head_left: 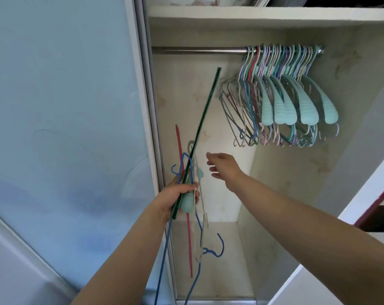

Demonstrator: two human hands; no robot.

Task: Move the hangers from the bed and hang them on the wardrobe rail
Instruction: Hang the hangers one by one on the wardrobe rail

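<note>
My left hand (175, 200) grips a bundle of hangers (187, 172) at the wardrobe's left edge: a long dark green one pointing up toward the rail, a red one, blue wire ones and a mint plastic one. My right hand (223, 165) hovers inside the wardrobe just right of the bundle, fingers loosely spread, holding nothing. The metal rail (197, 50) runs across the top of the compartment. Several pastel hangers (283, 93) hang packed at its right end, some with wide mint shoulder pads.
A pale blue sliding door (65, 128) stands on the left with its grey frame (147, 84) beside the bundle. A white shelf (252, 14) sits above the rail. The left stretch of the rail is bare. An open white door panel (362, 205) is at right.
</note>
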